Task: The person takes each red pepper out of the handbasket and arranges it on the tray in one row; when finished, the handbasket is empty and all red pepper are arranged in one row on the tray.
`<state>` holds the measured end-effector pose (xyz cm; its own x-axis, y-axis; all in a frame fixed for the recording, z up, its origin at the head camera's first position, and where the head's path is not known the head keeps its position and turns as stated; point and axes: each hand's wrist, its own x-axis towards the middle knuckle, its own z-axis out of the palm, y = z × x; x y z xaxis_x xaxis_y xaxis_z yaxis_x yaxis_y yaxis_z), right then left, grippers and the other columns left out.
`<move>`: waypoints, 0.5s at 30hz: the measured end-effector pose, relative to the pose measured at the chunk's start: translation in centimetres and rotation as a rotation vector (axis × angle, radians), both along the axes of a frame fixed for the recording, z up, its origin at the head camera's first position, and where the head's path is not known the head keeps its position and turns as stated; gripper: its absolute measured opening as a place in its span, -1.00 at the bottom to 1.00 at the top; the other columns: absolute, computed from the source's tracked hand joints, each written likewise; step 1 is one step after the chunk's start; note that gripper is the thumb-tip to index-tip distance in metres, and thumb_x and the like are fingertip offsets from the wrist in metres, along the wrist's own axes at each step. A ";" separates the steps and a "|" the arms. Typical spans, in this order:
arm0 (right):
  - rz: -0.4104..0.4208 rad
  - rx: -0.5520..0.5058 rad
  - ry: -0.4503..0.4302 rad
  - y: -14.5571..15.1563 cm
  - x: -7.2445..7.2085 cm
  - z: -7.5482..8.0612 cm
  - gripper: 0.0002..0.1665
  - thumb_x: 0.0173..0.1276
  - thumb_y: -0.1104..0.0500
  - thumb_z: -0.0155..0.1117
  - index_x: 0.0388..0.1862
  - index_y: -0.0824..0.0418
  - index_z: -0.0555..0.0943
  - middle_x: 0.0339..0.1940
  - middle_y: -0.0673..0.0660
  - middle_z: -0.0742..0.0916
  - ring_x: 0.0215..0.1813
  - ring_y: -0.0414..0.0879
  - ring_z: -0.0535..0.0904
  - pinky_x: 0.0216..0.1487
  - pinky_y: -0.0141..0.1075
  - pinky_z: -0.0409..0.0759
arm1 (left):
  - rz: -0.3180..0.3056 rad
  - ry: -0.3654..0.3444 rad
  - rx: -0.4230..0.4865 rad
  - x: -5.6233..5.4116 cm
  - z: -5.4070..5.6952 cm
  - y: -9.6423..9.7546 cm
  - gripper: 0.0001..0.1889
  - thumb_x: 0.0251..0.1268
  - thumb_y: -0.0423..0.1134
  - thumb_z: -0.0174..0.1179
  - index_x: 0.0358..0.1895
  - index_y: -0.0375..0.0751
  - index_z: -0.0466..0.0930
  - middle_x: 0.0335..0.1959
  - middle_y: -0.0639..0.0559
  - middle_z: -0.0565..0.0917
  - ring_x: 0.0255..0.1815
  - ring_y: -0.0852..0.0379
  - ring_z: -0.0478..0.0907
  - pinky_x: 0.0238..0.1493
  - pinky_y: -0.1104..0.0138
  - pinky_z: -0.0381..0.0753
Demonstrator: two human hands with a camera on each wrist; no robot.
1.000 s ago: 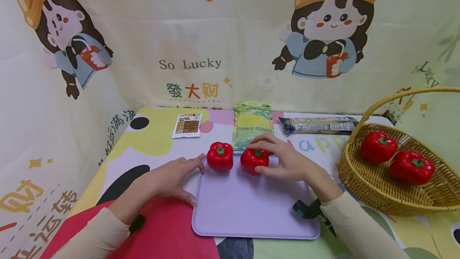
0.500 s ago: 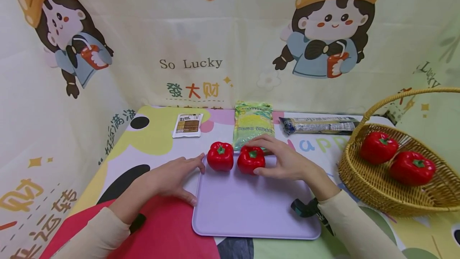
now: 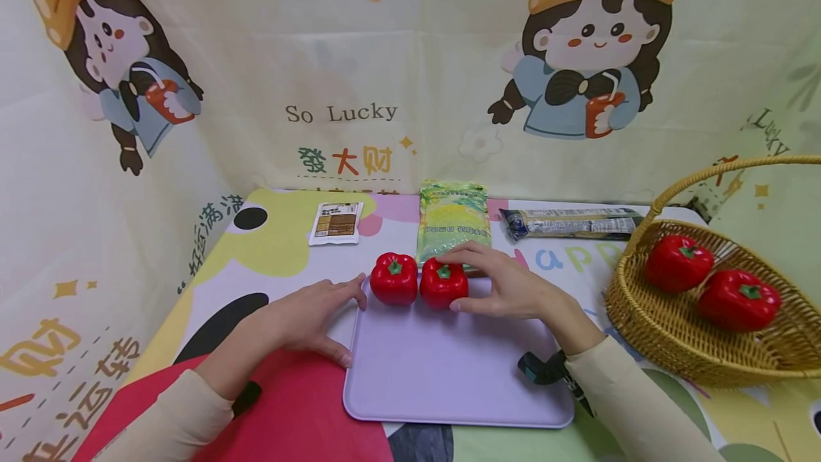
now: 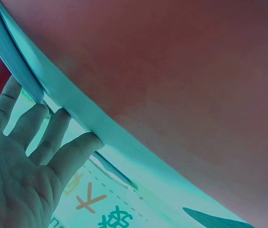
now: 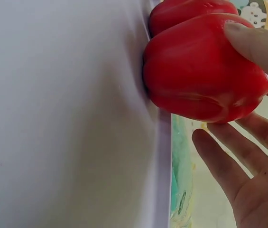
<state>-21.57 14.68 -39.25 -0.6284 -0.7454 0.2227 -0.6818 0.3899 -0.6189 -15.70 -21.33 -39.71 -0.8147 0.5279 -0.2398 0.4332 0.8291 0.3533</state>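
Two red bell peppers stand side by side at the far edge of a lilac tray (image 3: 455,369). My right hand (image 3: 513,285) holds the right bell pepper (image 3: 440,289), thumb at its near side and fingers at the back. In the right wrist view, this bell pepper (image 5: 195,71) sits against the other, under my thumb (image 5: 247,40). The left bell pepper (image 3: 393,284) has no hand on it. My left hand (image 3: 311,316) is spread along the tray's left edge, with fingertips and thumb at the rim. Its fingers (image 4: 60,152) look extended in the left wrist view.
At the right stands a wicker basket (image 3: 631,344) with two more red peppers (image 3: 678,262) inside. Behind the tray lie a green-yellow packet (image 3: 453,216), a small white-brown sachet (image 3: 336,224) and a long dark package (image 3: 571,224). A printed curtain (image 3: 442,77) hangs behind.
My right hand has slid the right bell pepper leftward along the tray, and the gap to the left one has closed. My left hand has stayed in place.
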 end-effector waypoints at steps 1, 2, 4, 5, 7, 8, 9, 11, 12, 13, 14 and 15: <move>0.003 -0.003 0.001 0.0 0.0 0.0 -0.18 0.18 -0.05 0.60 0.43 -0.12 0.51 0.34 -0.08 0.56 0.36 -0.14 0.46 0.19 -0.07 0.65 | 0.004 -0.002 0.000 0.0 0.0 0.0 -0.17 -0.27 0.39 0.57 0.17 0.29 0.45 0.60 -0.01 0.28 0.17 0.08 0.46 0.04 0.12 0.59; 0.006 -0.007 0.000 0.0 0.0 -0.1 -0.18 0.18 -0.04 0.60 0.43 -0.12 0.51 0.34 -0.09 0.56 0.36 -0.14 0.46 0.19 -0.08 0.66 | 0.006 -0.005 0.000 0.0 0.0 0.0 -0.17 -0.27 0.39 0.58 0.16 0.29 0.45 0.60 -0.01 0.28 0.17 0.08 0.46 0.04 0.12 0.58; 0.013 -0.015 -0.003 -0.1 0.0 -0.1 -0.18 0.19 -0.02 0.60 0.43 -0.11 0.50 0.34 -0.09 0.56 0.36 -0.14 0.46 0.18 -0.08 0.66 | 0.008 -0.007 0.004 0.1 0.0 0.0 -0.18 -0.27 0.38 0.58 0.15 0.28 0.45 0.60 -0.01 0.27 0.17 0.07 0.46 0.04 0.12 0.58; 0.015 -0.020 -0.005 -0.1 0.0 -0.1 -0.18 0.19 -0.01 0.60 0.43 -0.11 0.50 0.34 -0.09 0.56 0.36 -0.14 0.46 0.18 -0.08 0.66 | 0.008 -0.007 0.007 0.1 0.0 0.0 -0.19 -0.26 0.38 0.58 0.15 0.28 0.45 0.61 -0.02 0.27 0.17 0.06 0.46 0.03 0.11 0.57; 0.021 -0.025 -0.011 -0.1 0.0 -0.2 -0.18 0.20 -0.01 0.60 0.44 -0.10 0.49 0.35 -0.09 0.56 0.37 -0.14 0.46 0.18 -0.07 0.66 | 0.006 -0.004 0.010 0.1 0.0 0.0 -0.19 -0.25 0.37 0.58 0.14 0.27 0.45 0.61 -0.02 0.27 0.17 0.06 0.46 0.03 0.11 0.57; 0.021 -0.027 -0.014 -0.2 0.0 -0.2 -0.17 0.20 -0.02 0.60 0.44 -0.10 0.49 0.35 -0.09 0.56 0.37 -0.13 0.46 0.18 -0.06 0.66 | 0.004 -0.003 0.010 0.1 -0.1 0.0 -0.19 -0.25 0.37 0.58 0.15 0.26 0.45 0.61 -0.02 0.26 0.17 0.05 0.46 0.03 0.11 0.56; 0.020 -0.025 -0.016 -0.1 0.0 -0.2 -0.17 0.20 -0.04 0.60 0.45 -0.10 0.49 0.35 -0.09 0.56 0.37 -0.13 0.46 0.18 -0.05 0.66 | 0.003 -0.003 0.012 0.1 -0.1 0.0 -0.19 -0.25 0.37 0.58 0.15 0.26 0.45 0.61 -0.02 0.27 0.17 0.05 0.46 0.03 0.11 0.56; 0.015 -0.021 -0.023 -0.1 0.0 -0.2 -0.15 0.19 -0.07 0.60 0.46 -0.11 0.47 0.36 -0.09 0.55 0.38 -0.12 0.45 0.17 -0.05 0.66 | 0.002 -0.003 0.015 0.1 -0.1 0.0 -0.19 -0.24 0.37 0.58 0.15 0.26 0.45 0.60 -0.02 0.27 0.17 0.05 0.46 0.04 0.11 0.57; 0.011 -0.018 -0.027 -0.1 0.0 -0.2 -0.13 0.18 -0.09 0.60 0.46 -0.12 0.47 0.37 -0.10 0.55 0.38 -0.13 0.45 0.17 -0.05 0.66 | 0.004 -0.004 0.013 0.1 -0.1 0.0 -0.19 -0.25 0.37 0.58 0.16 0.27 0.46 0.60 -0.01 0.27 0.17 0.06 0.46 0.04 0.11 0.57; 0.004 -0.014 -0.031 -0.1 0.1 -0.2 -0.12 0.17 -0.11 0.61 0.47 -0.13 0.46 0.37 -0.11 0.55 0.38 -0.14 0.44 0.17 -0.05 0.66 | 0.006 -0.005 0.014 0.1 -0.1 0.0 -0.18 -0.25 0.37 0.58 0.16 0.28 0.46 0.60 0.00 0.27 0.18 0.06 0.46 0.05 0.12 0.57; -0.002 -0.013 -0.036 0.0 0.1 -0.2 -0.10 0.17 -0.12 0.61 0.47 -0.14 0.45 0.37 -0.12 0.54 0.39 -0.15 0.43 0.17 -0.05 0.67 | 0.008 -0.007 0.012 0.1 -0.1 0.0 -0.18 -0.26 0.37 0.59 0.17 0.29 0.45 0.60 0.01 0.27 0.19 0.07 0.46 0.05 0.12 0.57; -0.008 -0.011 -0.043 0.0 0.1 -0.1 -0.09 0.16 -0.13 0.61 0.48 -0.15 0.45 0.37 -0.14 0.53 0.39 -0.16 0.43 0.17 -0.06 0.67 | 0.013 -0.010 0.011 0.1 0.0 0.0 -0.17 -0.27 0.37 0.59 0.17 0.30 0.45 0.59 0.02 0.28 0.19 0.07 0.46 0.04 0.13 0.58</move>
